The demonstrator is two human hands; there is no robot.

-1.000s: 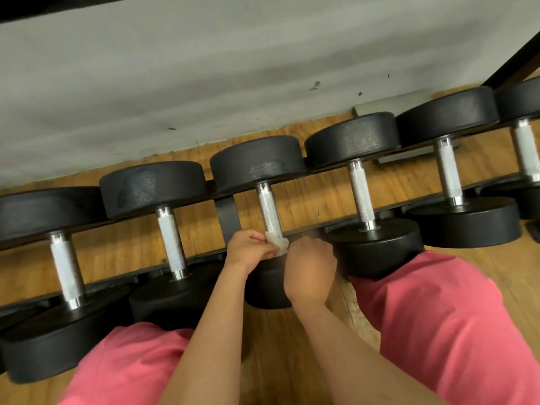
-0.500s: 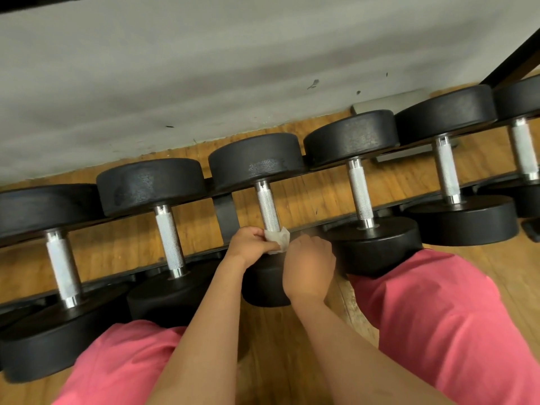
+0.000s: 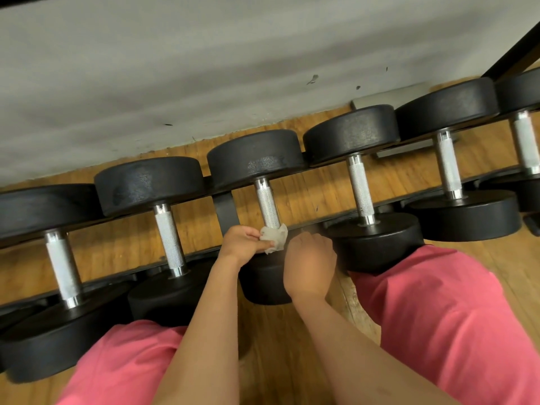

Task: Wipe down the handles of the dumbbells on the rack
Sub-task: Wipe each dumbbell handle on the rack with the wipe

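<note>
Several black dumbbells with knurled silver handles lie in a row on a low black rack (image 3: 225, 210). My left hand (image 3: 242, 244) pinches a crumpled white wipe (image 3: 273, 236) against the near end of the middle dumbbell's handle (image 3: 267, 206). Just right of the wipe is my right hand (image 3: 311, 264), slightly blurred, with its fingers curled and a small gap between it and the wipe. It hides part of the middle dumbbell's near head (image 3: 263, 285).
Neighbouring handles stand on the left (image 3: 169, 235) and on the right (image 3: 361, 188), with more further out (image 3: 448, 168). A grey wall (image 3: 204, 68) runs behind the rack. My knees in pink shorts (image 3: 438, 317) press close to the near heads over the wooden floor.
My right hand has come off the wipe and shifted slightly right. The left hand keeps the wipe at the handle's near end, now more bunched up.
</note>
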